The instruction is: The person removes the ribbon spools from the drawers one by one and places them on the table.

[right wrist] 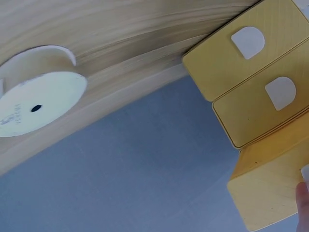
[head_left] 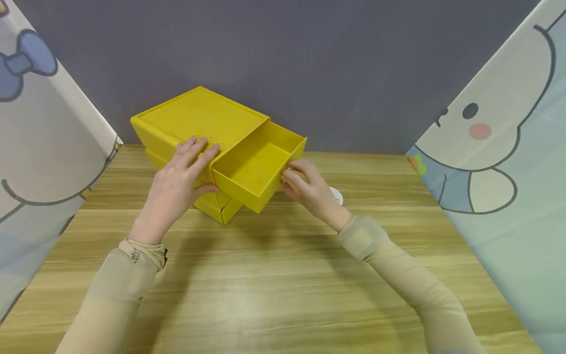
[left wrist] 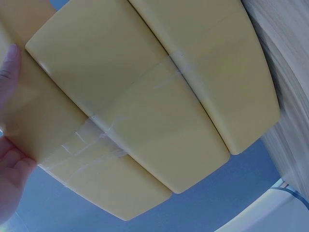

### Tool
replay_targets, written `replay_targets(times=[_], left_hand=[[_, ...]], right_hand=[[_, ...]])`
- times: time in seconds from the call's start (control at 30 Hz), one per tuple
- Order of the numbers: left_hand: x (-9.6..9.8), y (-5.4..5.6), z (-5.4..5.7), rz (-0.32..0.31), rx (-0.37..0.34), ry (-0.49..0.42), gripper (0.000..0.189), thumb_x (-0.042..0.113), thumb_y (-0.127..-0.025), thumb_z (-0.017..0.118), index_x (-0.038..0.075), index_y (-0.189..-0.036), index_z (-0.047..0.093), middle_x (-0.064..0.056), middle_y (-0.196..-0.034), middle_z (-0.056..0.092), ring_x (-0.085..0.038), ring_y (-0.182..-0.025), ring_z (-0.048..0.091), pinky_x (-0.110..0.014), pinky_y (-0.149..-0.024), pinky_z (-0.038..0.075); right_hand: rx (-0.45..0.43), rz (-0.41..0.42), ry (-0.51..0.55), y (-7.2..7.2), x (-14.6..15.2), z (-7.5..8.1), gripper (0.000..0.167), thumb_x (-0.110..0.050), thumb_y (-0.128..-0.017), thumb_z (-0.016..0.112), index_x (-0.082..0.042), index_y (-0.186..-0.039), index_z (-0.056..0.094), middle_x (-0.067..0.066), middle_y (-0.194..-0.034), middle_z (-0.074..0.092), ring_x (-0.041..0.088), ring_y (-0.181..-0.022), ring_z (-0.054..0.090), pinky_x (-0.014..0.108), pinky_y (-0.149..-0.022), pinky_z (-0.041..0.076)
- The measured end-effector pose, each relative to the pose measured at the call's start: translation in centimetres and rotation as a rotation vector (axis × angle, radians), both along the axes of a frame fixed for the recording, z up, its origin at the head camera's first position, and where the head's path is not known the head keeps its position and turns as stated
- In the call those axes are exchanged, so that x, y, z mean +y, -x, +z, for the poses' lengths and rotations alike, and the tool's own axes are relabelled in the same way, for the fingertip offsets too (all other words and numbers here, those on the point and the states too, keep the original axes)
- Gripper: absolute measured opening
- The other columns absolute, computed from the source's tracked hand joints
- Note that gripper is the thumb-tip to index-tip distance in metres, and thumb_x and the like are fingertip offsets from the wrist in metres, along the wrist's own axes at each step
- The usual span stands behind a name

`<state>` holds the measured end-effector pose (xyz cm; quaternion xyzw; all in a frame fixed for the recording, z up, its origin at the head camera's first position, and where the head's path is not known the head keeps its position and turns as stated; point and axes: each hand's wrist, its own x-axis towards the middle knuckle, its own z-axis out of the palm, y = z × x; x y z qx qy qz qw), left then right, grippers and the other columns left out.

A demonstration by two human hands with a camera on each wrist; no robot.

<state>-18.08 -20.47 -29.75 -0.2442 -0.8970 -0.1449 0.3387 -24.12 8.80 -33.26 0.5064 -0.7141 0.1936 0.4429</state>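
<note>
A stack of three yellow drawer boxes stands angled at the back left of the table, clear tape across its side seams. The top drawer is pulled well out, and no contents show inside it. My left hand rests on the top box, its fairly straight fingers over the upper edge and thumb low on the side near the front. My right hand pinches the front of the top drawer at its white tab handle. The two lower drawers are closed, each with a white tab.
On the wooden table, a white spool lies behind my right wrist, partly hidden in the head view. A grey wall panel stands behind the boxes. Printed cartoon cloths border the table at both sides.
</note>
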Motion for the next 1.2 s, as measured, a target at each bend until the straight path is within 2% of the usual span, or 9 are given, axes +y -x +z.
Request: replay_targets(times=[0.57,0.9,1.2], left_hand=[[0.3,0.3,0.0,-0.007,0.007,-0.007,0.084,0.017,-0.061,0.087,0.01,-0.137,0.051,-0.022,-0.141,0.05,-0.041,-0.134,0.044,-0.054,-0.113,0.037],[0.3,0.3,0.0,-0.008,0.009,-0.001,0.084,0.018,-0.061,0.087,0.01,-0.137,0.052,-0.022,-0.14,0.05,-0.04,-0.134,0.044,-0.054,-0.113,0.038],[0.2,0.1,0.1,-0.009,0.021,-0.003,0.085,0.018,-0.059,0.087,0.009,-0.136,0.053,-0.022,-0.139,0.051,-0.041,-0.133,0.045,-0.055,-0.112,0.038]], right_hand=[[-0.064,0.006,0.041,1.5,-2.8,0.4,0.028,0.004,-0.078,0.072,0.001,-0.103,0.061,0.019,-0.105,0.058,0.032,-0.098,0.057,0.038,-0.089,0.053],[-0.091,-0.008,0.049,2.1,-4.3,0.6,0.021,0.003,-0.082,0.068,0.0,-0.102,0.061,0.018,-0.104,0.058,0.03,-0.097,0.056,0.036,-0.089,0.052],[-0.134,-0.002,0.04,2.7,-5.9,0.7,0.022,0.001,-0.084,0.067,0.001,-0.106,0.061,0.019,-0.108,0.058,0.032,-0.101,0.055,0.034,-0.093,0.053]])
